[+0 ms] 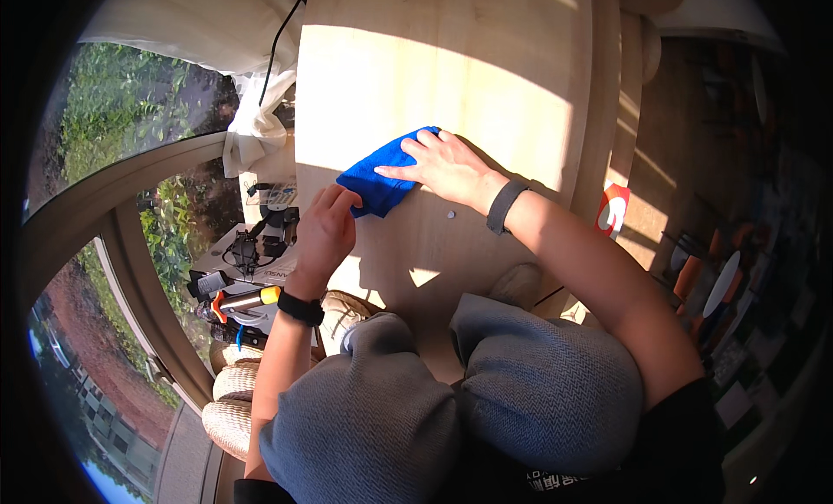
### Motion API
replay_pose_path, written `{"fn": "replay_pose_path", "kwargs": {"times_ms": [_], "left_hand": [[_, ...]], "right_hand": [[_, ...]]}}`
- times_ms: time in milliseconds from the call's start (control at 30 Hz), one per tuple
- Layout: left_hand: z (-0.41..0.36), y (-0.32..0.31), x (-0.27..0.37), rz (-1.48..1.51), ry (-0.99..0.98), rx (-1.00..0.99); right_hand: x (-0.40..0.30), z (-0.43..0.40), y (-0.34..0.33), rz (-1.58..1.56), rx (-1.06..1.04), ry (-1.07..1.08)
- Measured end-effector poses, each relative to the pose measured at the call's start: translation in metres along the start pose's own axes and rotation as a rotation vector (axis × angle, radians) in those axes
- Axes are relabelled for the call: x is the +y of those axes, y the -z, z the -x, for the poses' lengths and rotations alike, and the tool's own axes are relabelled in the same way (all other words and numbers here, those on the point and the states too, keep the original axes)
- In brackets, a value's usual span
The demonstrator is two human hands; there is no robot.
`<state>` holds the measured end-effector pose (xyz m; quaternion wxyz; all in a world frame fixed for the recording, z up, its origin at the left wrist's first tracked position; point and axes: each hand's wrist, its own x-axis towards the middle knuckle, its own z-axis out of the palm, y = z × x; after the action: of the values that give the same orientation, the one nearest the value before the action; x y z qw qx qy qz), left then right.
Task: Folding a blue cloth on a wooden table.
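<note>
A blue cloth [381,178] lies on a light wood surface [423,243], partly in bright sun. My left hand [327,230] has its fingers curled over the cloth's near left corner. Palm down, my right hand [446,165] rests on the cloth's right part, thumb and fingers spread and fingertips near its far edge. What lies beneath the right palm is hidden. Just below that hand sits a small pale lump [451,214], apart from the cloth. Dark bands circle both wrists.
Left, a box [280,266] stands beside black gear and an orange-and-yellow tool [244,300]. Woven round cushions [231,409] are stacked nearer me, by the window frame [130,224]. A black cable [276,48] hangs beside a white curtain [257,123]. My grey-trousered knees [546,380] fill the front.
</note>
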<state>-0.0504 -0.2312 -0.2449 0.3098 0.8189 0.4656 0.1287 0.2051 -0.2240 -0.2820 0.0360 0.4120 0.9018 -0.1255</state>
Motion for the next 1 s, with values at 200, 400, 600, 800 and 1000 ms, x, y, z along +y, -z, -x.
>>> {"fn": "replay_pose_path", "kwargs": {"times_ms": [200,400,600,800,1000], "left_hand": [[0.001,-0.002,0.007,0.026,-0.063,-0.066],[-0.001,-0.013,0.015,0.052,-0.133,-0.130],[-0.007,-0.019,0.026,0.056,-0.176,-0.176],[-0.007,-0.027,0.030,0.032,-0.238,-0.208],[0.001,-0.025,0.026,0.020,-0.224,-0.204]], "right_hand": [[-0.040,0.016,-0.014,-0.112,-0.068,0.163],[-0.017,0.019,-0.013,-0.017,0.016,0.156],[0.020,0.026,0.005,0.012,-0.039,0.012],[-0.012,0.033,-0.011,-0.035,-0.092,0.181],[0.022,0.041,-0.011,-0.060,0.009,0.071]]}}
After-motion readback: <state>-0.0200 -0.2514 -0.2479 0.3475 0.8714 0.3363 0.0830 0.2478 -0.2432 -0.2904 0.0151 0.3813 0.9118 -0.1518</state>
